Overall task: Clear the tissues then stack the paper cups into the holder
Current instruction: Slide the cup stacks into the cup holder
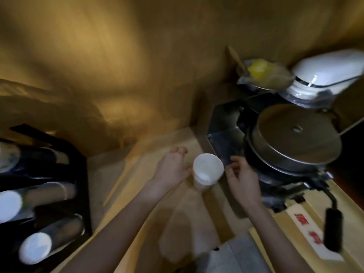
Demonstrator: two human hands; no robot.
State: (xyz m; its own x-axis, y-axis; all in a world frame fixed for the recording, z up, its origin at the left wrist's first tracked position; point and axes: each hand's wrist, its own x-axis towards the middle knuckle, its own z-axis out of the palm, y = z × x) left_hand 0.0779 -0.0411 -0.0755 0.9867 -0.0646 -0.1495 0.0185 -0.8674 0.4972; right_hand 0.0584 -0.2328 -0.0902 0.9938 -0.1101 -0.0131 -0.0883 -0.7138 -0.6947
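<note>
Cup stack between both hands, holder off to the left.

White paper cups (pixel 207 170), nested, upright on the wood surface (pixel 137 194) by a lidded pan (pixel 295 134). Left hand (pixel 173 168) open, thumb touching the stack's side; right hand (pixel 241 174) loosely curled just beside it, not gripping. Black holder (pixel 78 174) w/ tubes well apart. Risk, imo: one-sided push tips the stack; frame blurry, no tissues visible.

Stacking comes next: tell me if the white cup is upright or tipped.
Upright: the white cup shows its open mouth upward, base on the counter.
</note>
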